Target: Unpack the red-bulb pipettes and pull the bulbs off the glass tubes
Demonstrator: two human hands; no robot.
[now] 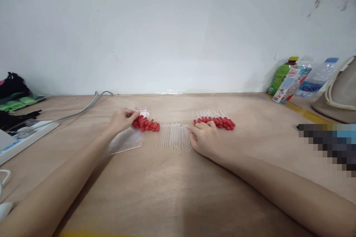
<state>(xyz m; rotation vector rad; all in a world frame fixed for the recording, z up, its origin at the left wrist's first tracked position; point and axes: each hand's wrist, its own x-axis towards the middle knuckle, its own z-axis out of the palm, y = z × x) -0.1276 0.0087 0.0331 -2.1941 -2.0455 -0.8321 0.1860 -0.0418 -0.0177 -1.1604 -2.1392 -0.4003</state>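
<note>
My left hand [124, 118] is closed in a pinch at the left edge of a pile of small red rubber bulbs [150, 124]; its fingertips meet the red pieces. In front of me a row of thin clear dropper tubes [174, 136] lies side by side, narrow tips toward me. My right hand [205, 137] rests at the right end of this row, thumb and forefinger pinched on the end of a clear tube. Behind that hand lies a row of clear tubes with red bulbs on their near ends [219, 121]. A clear plastic bag [128, 141] lies flat under my left wrist.
Bottles, one green [280, 76] and one clear with a blue cap [317, 77], stand at the back right beside a beige bag-like item [339, 92]. A white power strip [30, 133] with a grey cable [83, 109] is at left. Dark items lie farther left.
</note>
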